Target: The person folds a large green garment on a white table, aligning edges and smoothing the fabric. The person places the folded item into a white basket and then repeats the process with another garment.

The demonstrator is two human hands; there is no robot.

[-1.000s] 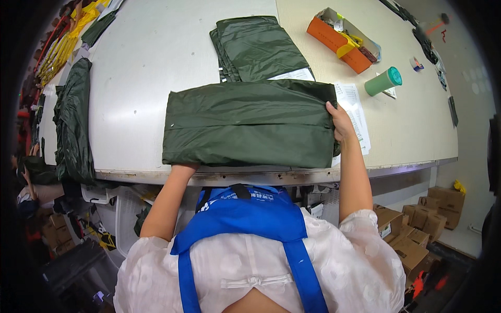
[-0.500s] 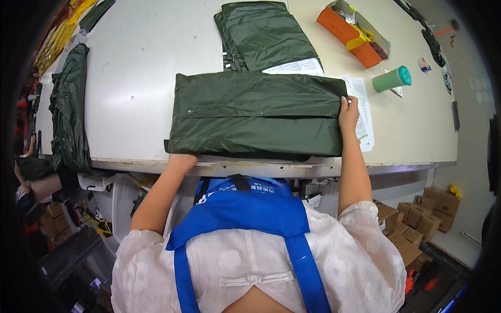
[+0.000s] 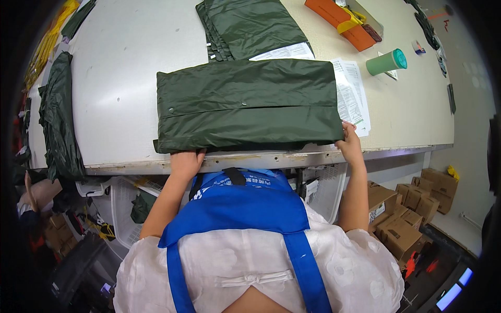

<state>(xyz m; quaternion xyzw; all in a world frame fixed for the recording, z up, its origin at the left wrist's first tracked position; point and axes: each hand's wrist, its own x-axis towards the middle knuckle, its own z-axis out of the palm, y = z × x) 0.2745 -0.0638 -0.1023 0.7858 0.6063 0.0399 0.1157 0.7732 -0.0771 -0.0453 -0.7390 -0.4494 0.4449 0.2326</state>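
both grips are partly hidden, so i cannot tell whether either is pinching: the left hand reaches from below with its fingers out of sight under the lower edge of a folded green bundle, its thumb showing at that edge, while the right hand is at the bundle's lower right corner, thumb against it and the other fingers curled up alongside. the bundle lies flat across the middle of the frame, at the near edge of the pale tabletop, with a long slit running across it and two small snaps along that line. just beside its right edge are printed papers, partly covered by it. above, at the top centre, sits a stack of green folded pieces with a white sheet at its lower edge. toward the upper right are an orange box holding yellow and dark red items, a green cup with a teal lid, and a roll of tape. at the left, crumpled green cloth hangs over the tabletop's edge. below, the person wears a blue apron; cardboard boxes are piled at the lower right.
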